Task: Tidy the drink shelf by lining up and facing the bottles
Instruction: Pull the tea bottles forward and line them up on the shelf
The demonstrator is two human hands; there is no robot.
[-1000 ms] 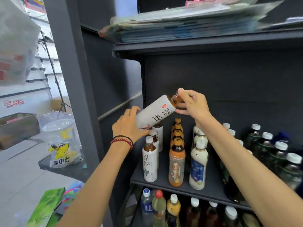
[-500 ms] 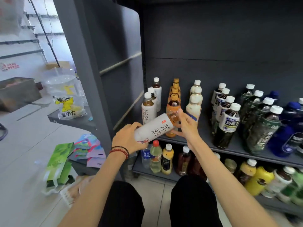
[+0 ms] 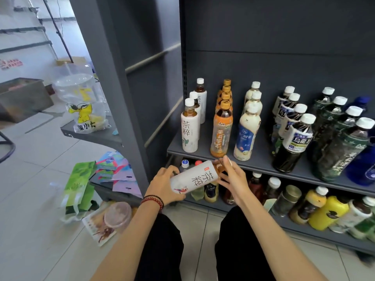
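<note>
The left hand (image 3: pixel 164 186) wraps round the white tea bottle's (image 3: pixel 193 179) bottom and the right hand (image 3: pixel 233 179) pinches its top, tipping it sideways, probably to stand it with the matching bottles (image 3: pixel 190 129).

The dark grey shelf (image 3: pixel 204 145) carries upright bottles in rows running front to back. From the left stand three white-labelled tea bottles (image 3: pixel 190 128), four orange-labelled bottles (image 3: pixel 221 132), three cream-coloured bottles (image 3: pixel 246 134) and four dark bottles with white caps (image 3: pixel 294 142), then dark green bottles (image 3: pixel 343 147) and blue bottles (image 3: pixel 363 163) at the right edge. The lower shelf (image 3: pixel 304 232) beneath holds a looser crowd of bottles, among them a yellow bottle (image 3: pixel 328 211) that leans.
</note>
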